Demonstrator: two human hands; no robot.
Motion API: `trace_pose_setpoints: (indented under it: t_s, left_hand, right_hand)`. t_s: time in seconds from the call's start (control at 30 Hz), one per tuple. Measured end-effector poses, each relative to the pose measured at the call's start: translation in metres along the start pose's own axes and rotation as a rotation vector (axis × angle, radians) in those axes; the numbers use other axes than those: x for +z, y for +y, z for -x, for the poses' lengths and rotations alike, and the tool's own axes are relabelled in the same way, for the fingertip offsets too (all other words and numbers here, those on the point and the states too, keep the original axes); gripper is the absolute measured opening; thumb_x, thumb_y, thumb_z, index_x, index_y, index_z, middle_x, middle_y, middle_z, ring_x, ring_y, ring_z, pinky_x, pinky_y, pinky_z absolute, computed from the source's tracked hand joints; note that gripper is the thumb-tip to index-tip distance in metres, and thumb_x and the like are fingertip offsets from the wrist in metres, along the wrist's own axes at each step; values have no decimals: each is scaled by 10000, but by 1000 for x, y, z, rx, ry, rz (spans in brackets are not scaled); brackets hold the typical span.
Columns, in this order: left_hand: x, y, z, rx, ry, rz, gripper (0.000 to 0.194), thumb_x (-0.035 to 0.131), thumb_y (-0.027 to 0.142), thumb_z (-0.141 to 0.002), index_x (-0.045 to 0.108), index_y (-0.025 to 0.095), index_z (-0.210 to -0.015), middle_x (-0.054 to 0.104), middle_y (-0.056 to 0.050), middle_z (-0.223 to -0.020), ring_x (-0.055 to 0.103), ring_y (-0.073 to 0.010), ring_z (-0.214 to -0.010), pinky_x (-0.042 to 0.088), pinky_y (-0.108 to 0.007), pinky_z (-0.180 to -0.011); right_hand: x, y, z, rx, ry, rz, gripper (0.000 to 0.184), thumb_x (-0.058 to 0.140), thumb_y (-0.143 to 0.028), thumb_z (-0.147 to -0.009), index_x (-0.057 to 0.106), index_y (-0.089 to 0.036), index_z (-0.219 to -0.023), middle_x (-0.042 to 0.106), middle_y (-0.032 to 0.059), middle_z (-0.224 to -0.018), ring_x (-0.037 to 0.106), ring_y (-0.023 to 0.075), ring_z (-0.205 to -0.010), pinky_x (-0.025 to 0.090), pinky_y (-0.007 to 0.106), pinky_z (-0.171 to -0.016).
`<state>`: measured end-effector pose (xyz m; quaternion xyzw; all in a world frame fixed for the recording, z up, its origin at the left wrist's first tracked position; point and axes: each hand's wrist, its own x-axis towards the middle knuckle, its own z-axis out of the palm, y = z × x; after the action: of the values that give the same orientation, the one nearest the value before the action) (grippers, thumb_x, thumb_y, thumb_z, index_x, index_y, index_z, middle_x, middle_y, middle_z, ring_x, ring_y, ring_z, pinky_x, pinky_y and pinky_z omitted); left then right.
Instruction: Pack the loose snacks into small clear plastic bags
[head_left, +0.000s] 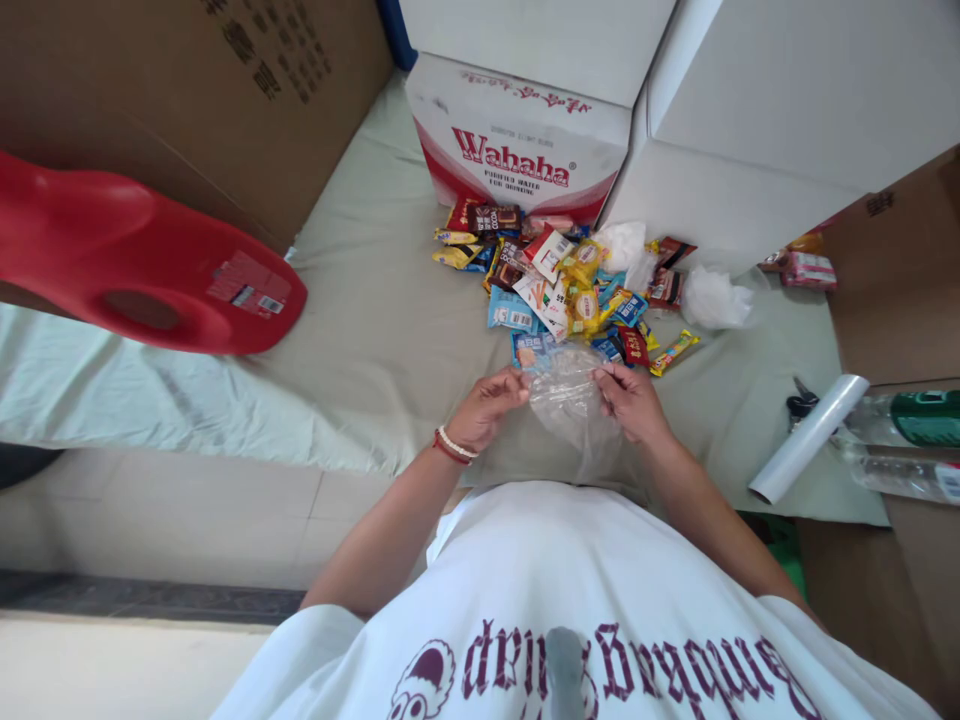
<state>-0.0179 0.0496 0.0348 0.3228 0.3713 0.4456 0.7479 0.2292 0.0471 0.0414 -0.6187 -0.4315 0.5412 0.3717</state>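
A clear plastic bag (574, 400) is stretched between my two hands, close to my body and over the table's front edge. My left hand (489, 402) pinches its left side, with a white bracelet and a red one on the wrist. My right hand (628, 398) grips the opposite side. Just beyond the bag lies a pile of small wrapped snacks (555, 270) in brown, yellow, blue and red packets. A light blue packet (531, 347) shows partly behind the bag, near my left fingers. A yellow packet (675, 352) lies beyond my right hand.
Behind the snacks stand a Wahaha carton (517, 140) and white boxes (720, 190). Crumpled clear plastic (716, 298) lies right of the pile. A red plastic object (135, 260) is at left. A plastic roll (810, 438), scissors (802, 402) and bottles (926, 418) are at right.
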Motion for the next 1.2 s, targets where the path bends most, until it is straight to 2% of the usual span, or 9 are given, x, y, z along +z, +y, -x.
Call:
trace_pose_setpoints:
  t_s: [0.1, 0.23, 0.47, 0.73, 0.93, 1.0, 1.07, 1.13, 1.2]
  left_hand:
    - [10, -5, -2, -159, -84, 345, 275, 787, 348, -717, 581, 168, -721, 679, -86, -1176, 660, -203, -952, 560, -297, -711]
    - [27, -34, -10, -226, 212, 493, 250, 775, 204, -692, 566, 183, -827, 715, -46, -993, 662, -113, -744, 490, -183, -558]
    - [25, -34, -14, -317, 279, 143, 530, 940, 289, -588, 605, 183, -984, 693, -4, -790, 484, -46, -472, 221, -170, -400]
    - [-10, -11, -36, 288, 566, -453, 219, 740, 252, -693, 608, 189, -856, 627, 15, -812, 453, -79, -590, 371, -219, -570]
    - [-10, -21, -25, 523, 840, -1015, 530, 719, 169, -671, 589, 184, -1185, 568, -134, -1231, 555, -253, -1034, 477, -423, -914]
    - [-6, -23, -16, 648, 732, -1142, 363, 668, 162, -749, 638, 203, -1107, 594, -136, -1204, 520, -301, -1162, 423, -489, -1024]
    - [-4, -26, -10, 682, 383, -1226, 200, 610, 145, -811, 680, 232, -977, 649, -113, -1104, 540, -296, -1143, 402, -500, -1060]
    - [-4, -31, -6, 609, 0, -1293, 200, 575, 133, -843, 704, 249, -941, 690, -104, -1083, 565, -287, -1132, 416, -492, -1058]
    - [-9, -37, -5, 498, -173, -1358, 237, 561, 135, -866, 726, 245, -997, 703, -118, -1166, 564, -299, -1192, 420, -512, -1059]
  right_hand:
    - [7, 7, -1, -97, 20, 14, 398, 680, -618, -840, 641, -221, -839, 447, -52, -602, 389, 98, -488, 321, 225, -431]
    - [16, 12, -3, -101, 44, 12, 368, 652, -591, -874, 651, -223, -860, 448, -49, -586, 384, 105, -488, 321, 236, -452]
    - [7, 12, 6, -138, -4, 98, 373, 726, -557, -824, 679, -189, -784, 455, -46, -598, 367, 100, -553, 276, 242, -510]
    - [-3, 25, 12, 21, 4, -81, 395, 729, -562, -755, 735, -202, -918, 573, -16, -713, 412, 105, -561, 330, 241, -498]
    - [-5, 41, 4, 110, 79, 17, 414, 697, -587, -750, 687, -194, -881, 549, -30, -654, 315, 92, -492, 243, 249, -458]
    - [-6, 42, 0, 49, 99, 121, 389, 637, -576, -806, 678, -195, -874, 602, -6, -690, 405, 116, -527, 321, 255, -500]
    - [-7, 41, -4, -70, 137, 294, 343, 578, -513, -871, 692, -190, -900, 669, 33, -789, 526, 149, -634, 415, 272, -613]
    - [-8, 39, -7, -174, 140, 518, 295, 568, -443, -908, 711, -185, -928, 694, 63, -876, 593, 177, -750, 450, 294, -725]
    - [-8, 38, -7, -199, 70, 732, 235, 628, -398, -902, 720, -183, -928, 689, 74, -925, 605, 183, -789, 446, 297, -751]
